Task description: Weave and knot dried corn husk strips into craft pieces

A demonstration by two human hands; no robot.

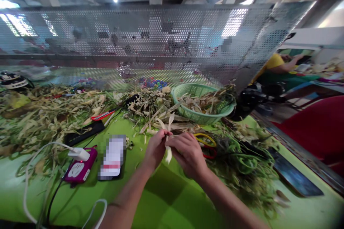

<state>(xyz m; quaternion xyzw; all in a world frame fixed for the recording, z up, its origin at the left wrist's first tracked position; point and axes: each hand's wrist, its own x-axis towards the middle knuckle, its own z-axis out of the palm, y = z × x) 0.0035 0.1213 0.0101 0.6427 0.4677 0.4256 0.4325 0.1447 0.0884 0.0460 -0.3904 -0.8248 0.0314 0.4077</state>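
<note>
Pale strips of dried husk (168,154) stick out above and below my two hands, which meet over the green table (166,200). My left hand (156,147) is closed, its thumb and fingers pinching the husk. Close against it, my right hand (187,150) is also closed on the husk, fingers bent and tips at the strip. Just beyond the hands lie more dry husk strips (174,124). Scissors with yellow and red handles (205,140) rest by my right hand, partly hidden by it.
A green plastic basket (185,112) holds dried leaves. Husk scraps (32,125) heap at left, green fibres (247,168) at right. A phone (113,157), a purple power box (80,168) with cables, and a red box cutter (103,115) lie left. A perforated metal screen (129,43) stands behind.
</note>
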